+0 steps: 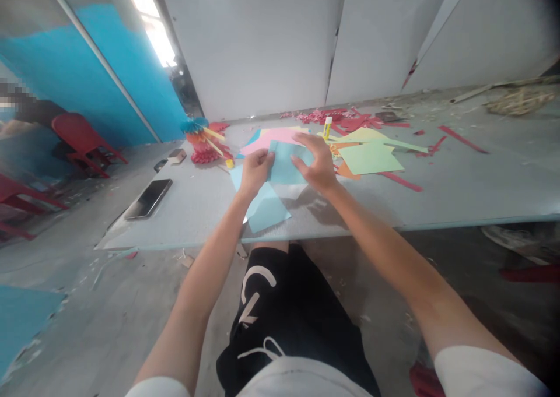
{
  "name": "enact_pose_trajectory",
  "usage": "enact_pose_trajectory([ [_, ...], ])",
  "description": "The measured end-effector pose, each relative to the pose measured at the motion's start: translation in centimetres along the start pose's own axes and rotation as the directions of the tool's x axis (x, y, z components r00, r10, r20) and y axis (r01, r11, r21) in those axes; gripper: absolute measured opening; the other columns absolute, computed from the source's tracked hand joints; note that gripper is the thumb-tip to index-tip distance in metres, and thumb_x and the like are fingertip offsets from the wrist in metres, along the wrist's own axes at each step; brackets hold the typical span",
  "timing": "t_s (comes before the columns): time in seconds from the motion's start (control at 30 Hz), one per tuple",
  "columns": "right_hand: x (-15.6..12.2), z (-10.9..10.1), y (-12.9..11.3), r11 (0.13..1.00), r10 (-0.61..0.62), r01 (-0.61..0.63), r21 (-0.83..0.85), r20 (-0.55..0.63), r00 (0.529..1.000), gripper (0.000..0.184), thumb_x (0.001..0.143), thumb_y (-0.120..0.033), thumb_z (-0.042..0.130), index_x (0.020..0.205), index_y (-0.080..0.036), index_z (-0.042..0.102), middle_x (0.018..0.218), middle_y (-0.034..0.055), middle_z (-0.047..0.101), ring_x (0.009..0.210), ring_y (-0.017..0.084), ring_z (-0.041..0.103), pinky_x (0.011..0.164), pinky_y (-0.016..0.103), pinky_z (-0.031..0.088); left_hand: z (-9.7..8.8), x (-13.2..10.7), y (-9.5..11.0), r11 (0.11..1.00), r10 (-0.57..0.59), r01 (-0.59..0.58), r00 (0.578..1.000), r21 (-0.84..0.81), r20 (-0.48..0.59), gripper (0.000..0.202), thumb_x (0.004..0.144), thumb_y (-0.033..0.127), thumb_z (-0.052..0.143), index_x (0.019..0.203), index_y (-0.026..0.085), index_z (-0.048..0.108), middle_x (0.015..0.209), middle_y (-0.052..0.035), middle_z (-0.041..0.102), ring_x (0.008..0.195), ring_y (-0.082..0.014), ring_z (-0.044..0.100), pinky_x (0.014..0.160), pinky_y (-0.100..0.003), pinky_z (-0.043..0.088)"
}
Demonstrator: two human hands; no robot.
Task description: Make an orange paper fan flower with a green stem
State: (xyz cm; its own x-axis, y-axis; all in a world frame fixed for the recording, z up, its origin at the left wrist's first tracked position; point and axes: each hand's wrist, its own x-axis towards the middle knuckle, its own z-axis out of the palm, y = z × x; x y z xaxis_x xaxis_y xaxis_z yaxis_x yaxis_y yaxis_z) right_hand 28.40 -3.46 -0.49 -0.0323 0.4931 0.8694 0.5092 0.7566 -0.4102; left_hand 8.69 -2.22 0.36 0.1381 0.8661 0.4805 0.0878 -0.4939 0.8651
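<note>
A light blue sheet of paper is held up just above the grey table. My left hand pinches its left edge with the fingers closed. My right hand grips its right side, fingers curled over the top edge. A second light blue sheet lies flat on the table under my hands. A pink sheet lies just beyond them.
Green, yellow and orange sheets lie to the right. A glue stick stands behind them among red paper scraps. A folded paper ornament and a phone are at the left. Red chairs stand far left.
</note>
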Motion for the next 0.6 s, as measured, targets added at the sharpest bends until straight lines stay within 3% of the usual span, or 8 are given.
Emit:
enact_pose_trajectory([
  [0.23,0.0,0.0,-0.8,0.989,0.117,-0.118,0.087,0.019,0.993,0.019,0.088,-0.038,0.068,0.100,-0.025,0.075,0.096,0.0040,0.077,0.087,0.022,0.070,0.090,0.042,0.057,0.1,0.0,-0.1,0.992,0.066,-0.070,0.997,0.102,0.041,0.031,0.092,0.045,0.063,0.079,0.017,0.063,0.063,0.0021,0.043,0.057,-0.0097,0.034,0.053,-0.025,0.021],
  [0.33,0.0,-0.1,-1.2,0.981,0.155,-0.155,0.118,0.009,0.988,0.017,0.089,-0.036,0.066,0.098,-0.024,0.075,0.097,0.0047,0.077,0.088,0.021,0.069,0.088,0.040,0.057,0.1,-0.1,0.2,0.986,0.078,-0.084,0.996,0.146,0.047,0.033,0.091,0.047,0.062,0.077,0.017,0.061,0.063,0.0023,0.042,0.057,-0.0100,0.033,0.053,-0.026,0.021],
  [0.5,0.1,-0.3,-1.6,0.975,0.122,-0.133,0.178,0.073,0.990,0.036,0.086,-0.036,0.070,0.121,-0.025,0.072,0.109,0.0045,0.077,0.096,0.021,0.070,0.091,0.038,0.056,0.3,-0.5,0.9,0.978,0.079,-0.111,0.981,0.176,0.179,0.038,0.091,0.052,0.062,0.077,0.016,0.063,0.062,0.0022,0.045,0.057,-0.0101,0.035,0.052,-0.025,0.023],
  [0.6,0.0,-0.2,-1.6,0.974,0.121,-0.143,0.178,0.128,0.984,0.033,0.086,-0.040,0.071,0.116,-0.027,0.075,0.111,0.0043,0.077,0.094,0.021,0.069,0.090,0.037,0.057,0.5,-0.7,1.1,0.984,0.067,-0.100,0.974,0.145,0.216,0.037,0.089,0.051,0.066,0.082,0.016,0.069,0.062,0.0018,0.050,0.056,-0.0094,0.037,0.051,-0.025,0.024],
])
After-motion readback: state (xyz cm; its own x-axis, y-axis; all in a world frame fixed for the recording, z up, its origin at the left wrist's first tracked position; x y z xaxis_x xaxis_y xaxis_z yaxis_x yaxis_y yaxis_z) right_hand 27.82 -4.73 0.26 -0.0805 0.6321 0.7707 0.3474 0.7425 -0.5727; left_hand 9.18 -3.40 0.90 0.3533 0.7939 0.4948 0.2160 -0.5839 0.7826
